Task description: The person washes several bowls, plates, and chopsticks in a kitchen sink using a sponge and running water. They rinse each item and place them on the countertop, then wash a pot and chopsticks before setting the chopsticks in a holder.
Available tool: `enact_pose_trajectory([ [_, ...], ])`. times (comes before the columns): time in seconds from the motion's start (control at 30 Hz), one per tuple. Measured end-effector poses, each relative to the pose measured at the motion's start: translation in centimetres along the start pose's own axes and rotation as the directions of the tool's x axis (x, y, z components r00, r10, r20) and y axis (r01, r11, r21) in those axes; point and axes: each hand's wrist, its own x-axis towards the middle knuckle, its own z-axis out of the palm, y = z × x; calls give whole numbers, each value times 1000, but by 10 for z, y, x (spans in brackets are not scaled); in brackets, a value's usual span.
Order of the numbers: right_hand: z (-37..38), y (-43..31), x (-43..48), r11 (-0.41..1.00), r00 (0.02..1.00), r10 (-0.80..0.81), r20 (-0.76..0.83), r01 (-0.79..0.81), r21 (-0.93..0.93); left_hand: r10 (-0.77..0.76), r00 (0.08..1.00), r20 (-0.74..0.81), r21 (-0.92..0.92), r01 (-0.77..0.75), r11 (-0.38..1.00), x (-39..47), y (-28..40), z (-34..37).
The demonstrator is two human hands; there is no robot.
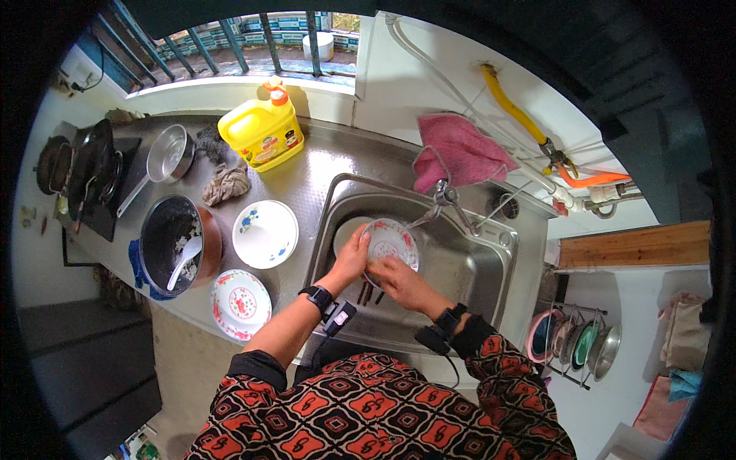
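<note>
Over the sink [489, 287], a white plate with red floral decoration [394, 241] is tilted up between both hands. My left hand [352, 256] grips its left rim, thumb along the edge. Curled fingers of my right hand [405, 284] press on the plate's near side; some fingertips are hidden. Behind the plate, a pale bowl [345, 233] sits in the basin, partly covered. Dark, thin sticks, possibly chopsticks [363, 294], lie below the hands. The faucet [444, 195] points towards the plate; whether water runs is unclear.
Left of the sink are stacked white bowls [265, 236], a floral plate [241, 305] at the counter's edge, and a pot [150, 247] holding a white spoon [187, 259]. Behind stand a yellow detergent jug [261, 129], crumpled cloth [226, 184] and saucepan [169, 152]. A pink cloth [454, 149] hangs by the faucet.
</note>
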Motion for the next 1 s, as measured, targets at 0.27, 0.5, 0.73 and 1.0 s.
enact_pose_trajectory([
  [0.27, -34, 18, 1, 845, 933, 329, -142, -359, -398, -92, 994, 57, -143, 100, 985, -8, 13, 4],
  [0.5, -4, -3, 11, 995, 996, 86, 1, -86, 47, -85, 994, 73, -185, 98, 978, -2, 3, 0],
  [0.73, -31, 17, -15, 899, 962, 273, 3, -254, -356, -55, 997, 50, -100, 60, 993, -7, 3, -6],
  [1.0, -7, 8, 29, 977, 984, 79, -162, -108, -181, -74, 996, 42, -149, 79, 986, -3, -2, 10],
])
